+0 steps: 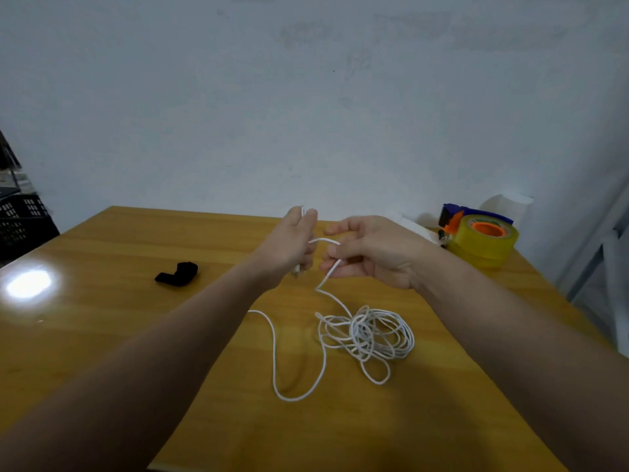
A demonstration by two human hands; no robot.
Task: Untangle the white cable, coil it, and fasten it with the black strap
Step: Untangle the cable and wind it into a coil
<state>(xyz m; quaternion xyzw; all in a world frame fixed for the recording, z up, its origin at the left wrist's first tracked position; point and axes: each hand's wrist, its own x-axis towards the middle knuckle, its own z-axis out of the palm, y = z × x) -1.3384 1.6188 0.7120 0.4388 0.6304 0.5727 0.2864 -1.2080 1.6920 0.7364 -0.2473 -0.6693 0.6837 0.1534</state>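
Yellow bench [102,301]. Your left hand [292,245] grips the white cable [357,330] end, and your right hand [372,252] pinches it alongside. The black strap [177,274] lies left of both.

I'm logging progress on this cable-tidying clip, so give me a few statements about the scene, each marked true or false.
1. The left hand and right hand both hold the white cable. True.
2. The black strap is wrapped round the cable. False: it lies loose on the table, left of the hands.
3. Most of the cable lies tangled on the table. True.
4. The tape roll sits at the table's left edge. False: it is at the far right.
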